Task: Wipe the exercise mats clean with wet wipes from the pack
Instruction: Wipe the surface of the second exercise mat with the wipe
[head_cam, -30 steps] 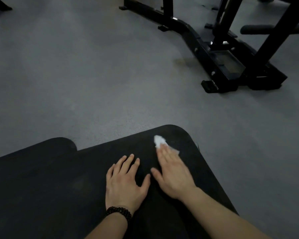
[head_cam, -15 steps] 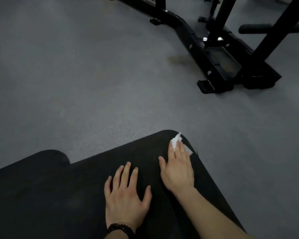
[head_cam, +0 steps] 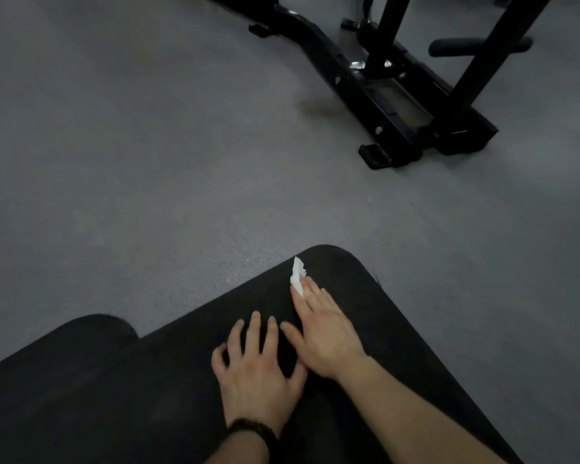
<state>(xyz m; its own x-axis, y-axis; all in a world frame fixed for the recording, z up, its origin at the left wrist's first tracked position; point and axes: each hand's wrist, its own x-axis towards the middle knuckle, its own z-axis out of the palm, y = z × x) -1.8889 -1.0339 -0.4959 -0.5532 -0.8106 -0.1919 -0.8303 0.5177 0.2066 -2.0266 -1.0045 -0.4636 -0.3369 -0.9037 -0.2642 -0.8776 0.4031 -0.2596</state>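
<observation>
Here, no brand, label or writing can be read anywhere in the dim head view; the surfaces are plain and dark.

The exercise mat (head_cam: 382, 329) is black, matte and smooth, with a rounded far corner, and it lies flat on the grey floor (head_cam: 148, 162). It takes up the lower middle and lower right of the view. A second black mat (head_cam: 47, 380) with its own rounded corner lies to the left, and the two meet along a faint seam.

The wet wipe (head_cam: 297, 274) is a small, crumpled white scrap near the mat's far rounded corner. Its pointed end sticks out past the fingertips, while the rest is hidden under the right hand (head_cam: 325, 333).

That hand lies flat on the mat with straight fingers pressing the wipe down against the surface; the fingers are extended, not curled round it. The left hand (head_cam: 258, 373) rests just beside it, palm down on the mat, fingers spread and relaxed, gripping nothing. Its thumb nearly touches the heel of the right hand. A dark beaded bracelet (head_cam: 252, 430) circles the left wrist.

Further off, at the upper right, the black metal frame of a gym machine (head_cam: 399, 105) stands on the floor, well apart from the mats, with a padded roller bar (head_cam: 476, 48) projecting sideways.
</observation>
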